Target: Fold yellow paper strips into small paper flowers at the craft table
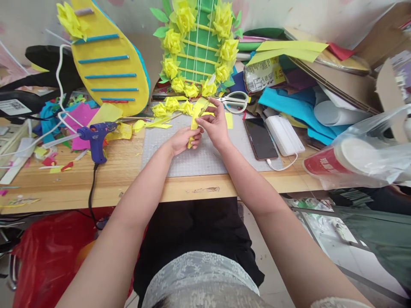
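Both my hands meet over a grey cutting mat (205, 158) on the wooden table. My left hand (184, 140) is closed around the lower end of a yellow paper strip (195, 121). My right hand (214, 124) pinches the strip's upper part, with thumb and fingers pressed on it. Several finished yellow paper flowers (171, 105) lie just beyond the strip. Behind them stands a green craft piece (199, 51) ringed with yellow flowers.
A blue glue gun (96, 139) stands left of the mat, cord hanging off the edge. Scissors (234, 102), a phone (260, 137) and a white power bank (284, 134) lie to the right. A yellow leaf-shaped board (109, 60) leans at back left. Felt sheets and a plastic bag (362, 158) crowd the right.
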Tool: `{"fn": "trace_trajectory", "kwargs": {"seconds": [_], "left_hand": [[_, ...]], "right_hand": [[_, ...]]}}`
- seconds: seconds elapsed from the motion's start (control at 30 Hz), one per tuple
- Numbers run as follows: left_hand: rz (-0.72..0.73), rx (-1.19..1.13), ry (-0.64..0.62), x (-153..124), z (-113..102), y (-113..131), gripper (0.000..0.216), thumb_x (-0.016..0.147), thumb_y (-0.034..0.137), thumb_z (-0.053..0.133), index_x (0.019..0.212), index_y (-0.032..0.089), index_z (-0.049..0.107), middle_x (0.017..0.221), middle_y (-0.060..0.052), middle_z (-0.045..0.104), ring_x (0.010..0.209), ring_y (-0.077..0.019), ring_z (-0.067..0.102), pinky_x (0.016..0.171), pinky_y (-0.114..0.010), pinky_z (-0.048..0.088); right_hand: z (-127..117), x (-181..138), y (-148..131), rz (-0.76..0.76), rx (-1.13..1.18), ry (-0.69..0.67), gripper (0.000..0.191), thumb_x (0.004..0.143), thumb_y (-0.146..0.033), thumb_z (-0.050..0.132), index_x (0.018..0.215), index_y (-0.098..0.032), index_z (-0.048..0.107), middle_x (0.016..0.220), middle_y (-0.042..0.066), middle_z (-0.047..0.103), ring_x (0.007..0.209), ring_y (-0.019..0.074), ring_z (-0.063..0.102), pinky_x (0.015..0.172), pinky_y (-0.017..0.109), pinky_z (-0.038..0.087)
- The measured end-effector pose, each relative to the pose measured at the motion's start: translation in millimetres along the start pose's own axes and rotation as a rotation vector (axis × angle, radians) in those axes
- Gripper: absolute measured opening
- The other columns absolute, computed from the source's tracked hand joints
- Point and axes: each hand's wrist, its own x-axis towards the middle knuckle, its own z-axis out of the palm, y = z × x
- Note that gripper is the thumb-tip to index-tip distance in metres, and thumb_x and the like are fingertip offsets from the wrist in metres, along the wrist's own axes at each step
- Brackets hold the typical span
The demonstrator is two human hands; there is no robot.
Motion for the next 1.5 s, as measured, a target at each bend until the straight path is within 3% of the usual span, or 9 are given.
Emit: {"fn": "trace_trajectory", "kwargs": {"seconds": [0.23, 0.4, 0.57, 0.83, 0.9, 0.97, 1.1, 1.27, 1.5], "left_hand": [[-0.028, 0.006, 0.001, -0.9, 0.6, 1.7, 0.017, 0.092, 0.017, 0.044, 0.076, 0.015, 0.048, 0.055, 0.007, 0.033, 0.038, -0.0025, 0.030, 0.034, -0.010, 0.019], [-0.036, -0.018, 0.018, -1.2, 0.6, 2.5, 0.021, 0.093, 0.025, 0.045, 0.076, 0.015, 0.051, 0.054, 0.007, 0.031, 0.037, -0.0021, 0.027, 0.033, -0.009, 0.017], [-0.021, -0.047, 0.002, -1.3, -0.6, 3.2, 0.022, 0.094, 0.025, 0.045, 0.075, 0.015, 0.051, 0.053, 0.007, 0.031, 0.036, -0.0021, 0.028, 0.034, -0.009, 0.018], [-0.096, -0.015, -0.038, -4.1, 3.0, 4.4, 0.021, 0.093, 0.023, 0.047, 0.075, 0.014, 0.051, 0.052, 0.007, 0.033, 0.035, -0.0012, 0.028, 0.033, -0.008, 0.016], [-0.083, -0.022, -0.031, -3.4, 3.5, 4.7, 0.021, 0.094, 0.027, 0.045, 0.081, 0.013, 0.054, 0.053, 0.006, 0.038, 0.036, -0.0022, 0.034, 0.033, -0.009, 0.019], [-0.061, -0.030, -0.005, -2.4, 3.8, 5.4, 0.030, 0.095, 0.037, 0.041, 0.088, 0.013, 0.057, 0.057, 0.003, 0.048, 0.040, -0.0053, 0.046, 0.036, -0.013, 0.032], [-0.029, 0.010, 0.082, -1.1, 2.8, 5.6, 0.041, 0.092, 0.050, 0.043, 0.095, 0.012, 0.059, 0.074, -0.005, 0.066, 0.059, -0.0136, 0.066, 0.058, -0.025, 0.055], [0.039, 0.148, 0.203, 0.0, 4.3, -0.9, 0.023, 0.092, 0.032, 0.053, 0.094, 0.011, 0.060, 0.082, -0.006, 0.070, 0.062, -0.0130, 0.069, 0.061, -0.025, 0.055], [0.093, 0.217, 0.288, 2.5, 16.3, -5.0, 0.016, 0.092, 0.027, 0.053, 0.090, 0.012, 0.057, 0.073, -0.001, 0.068, 0.051, -0.0089, 0.065, 0.051, -0.019, 0.050]], "right_hand": [[0.0, -0.9, -10.2, -0.018, -0.037, -0.031, 0.073, 0.078, -0.053, 0.065, 0.139, -0.043, 0.026, 0.132, 0.004, 0.043, 0.093, 0.0123, 0.062, 0.066, 0.023, 0.057], [-1.8, -2.9, -23.6, 0.052, -0.068, -0.001, 0.070, 0.075, -0.052, 0.067, 0.135, -0.040, 0.033, 0.129, 0.005, 0.045, 0.097, 0.0153, 0.062, 0.075, 0.028, 0.058], [-3.8, -2.5, -19.0, 0.109, 0.031, 0.007, 0.075, 0.072, -0.051, 0.071, 0.134, -0.036, 0.032, 0.126, 0.006, 0.047, 0.102, 0.0174, 0.061, 0.087, 0.035, 0.056], [-3.5, -0.8, -10.0, 0.106, 0.088, -0.031, 0.075, 0.070, -0.051, 0.073, 0.132, -0.034, 0.034, 0.122, 0.006, 0.050, 0.101, 0.0176, 0.059, 0.087, 0.037, 0.055], [-4.9, -0.6, -12.3, 0.104, 0.066, -0.018, 0.074, 0.071, -0.053, 0.071, 0.132, -0.033, 0.035, 0.123, 0.007, 0.049, 0.098, 0.0168, 0.060, 0.086, 0.038, 0.054], [-7.2, 0.0, -14.4, 0.085, 0.028, -0.011, 0.073, 0.072, -0.057, 0.068, 0.132, -0.033, 0.035, 0.123, 0.007, 0.049, 0.097, 0.0169, 0.060, 0.085, 0.038, 0.054], [-13.0, 2.4, -13.6, 0.025, -0.055, 0.014, 0.073, 0.073, -0.064, 0.062, 0.133, -0.034, 0.034, 0.124, 0.007, 0.047, 0.098, 0.0178, 0.059, 0.085, 0.038, 0.054], [-15.2, 4.0, -11.2, -0.002, -0.092, 0.068, 0.071, 0.076, -0.065, 0.058, 0.134, -0.035, 0.031, 0.123, 0.007, 0.046, 0.099, 0.0180, 0.059, 0.086, 0.040, 0.053], [-15.1, 3.6, -16.7, 0.017, -0.086, 0.118, 0.069, 0.075, -0.062, 0.062, 0.132, -0.036, 0.033, 0.122, 0.007, 0.045, 0.103, 0.0192, 0.058, 0.089, 0.041, 0.052]]}}
